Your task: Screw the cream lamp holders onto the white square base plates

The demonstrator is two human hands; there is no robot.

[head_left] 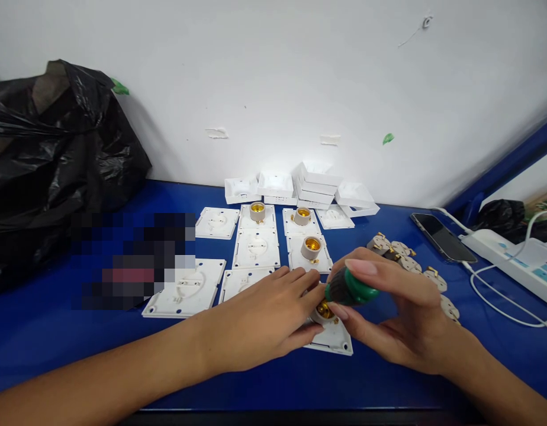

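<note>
1. Socket [325,310] on plate [340,342]: left hand [260,322] closed round it, right hand [402,322] pinching green handle [363,291] above.
2. Beyond it: three sockets [312,248] apparently seated.
3. Left of it: bare plates [167,302]. Right: loose beige parts [409,264].

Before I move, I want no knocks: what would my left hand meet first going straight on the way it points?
Probably the green-handled tool in your right hand, close beside your left hand; depth there is hard to judge.

Green handle [359,290] — tip hidden; black bag [64,160] — cut off, L edge.
</note>
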